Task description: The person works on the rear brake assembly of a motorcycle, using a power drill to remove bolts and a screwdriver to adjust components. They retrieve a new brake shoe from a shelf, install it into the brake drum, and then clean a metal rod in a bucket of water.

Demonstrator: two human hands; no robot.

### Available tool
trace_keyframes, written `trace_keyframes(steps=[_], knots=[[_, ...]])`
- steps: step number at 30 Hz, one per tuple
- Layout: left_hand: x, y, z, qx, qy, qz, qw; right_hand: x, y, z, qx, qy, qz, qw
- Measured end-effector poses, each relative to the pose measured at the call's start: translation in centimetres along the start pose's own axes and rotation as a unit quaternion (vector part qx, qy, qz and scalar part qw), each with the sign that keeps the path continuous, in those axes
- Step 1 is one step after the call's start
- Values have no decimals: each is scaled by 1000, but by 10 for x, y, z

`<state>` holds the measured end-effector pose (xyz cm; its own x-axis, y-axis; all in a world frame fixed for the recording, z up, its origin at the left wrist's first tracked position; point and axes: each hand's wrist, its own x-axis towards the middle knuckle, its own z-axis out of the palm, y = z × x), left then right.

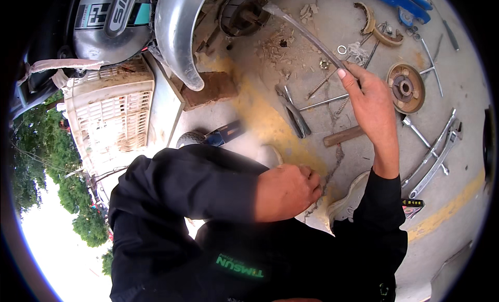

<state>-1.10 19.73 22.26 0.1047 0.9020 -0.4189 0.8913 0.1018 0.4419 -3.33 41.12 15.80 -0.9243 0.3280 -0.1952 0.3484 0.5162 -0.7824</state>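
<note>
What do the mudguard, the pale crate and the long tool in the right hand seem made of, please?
Mudguard: probably metal, polished; it gleams silvery. Crate: likely plastic, matte and grimy; its openings look molded. Long tool: perhaps metal, dull grey; its sheen leaves that open.

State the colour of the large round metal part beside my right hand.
The round metal part is brown; the head view shows it best.
</note>
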Motion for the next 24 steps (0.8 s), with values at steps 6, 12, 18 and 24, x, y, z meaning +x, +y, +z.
trace_keyframes(steps=[6, 12, 18, 24], knots=[[-4, -5, -1, -19, -18, -26, 999, 49, 7, 7, -109, 54, -31, 992], [-6, -6, 1, -41, -5, -39, 998, 48, -4, 29, -73, 47, -36, 996], [-29, -19, 2, -26, -20, -46, 998, 14, -61, -6, -323, 64, -43, 943], [-35, -15, -1, -42, 19, -27, 999, 10, -41, -47, -239, 49, -25, 970]])
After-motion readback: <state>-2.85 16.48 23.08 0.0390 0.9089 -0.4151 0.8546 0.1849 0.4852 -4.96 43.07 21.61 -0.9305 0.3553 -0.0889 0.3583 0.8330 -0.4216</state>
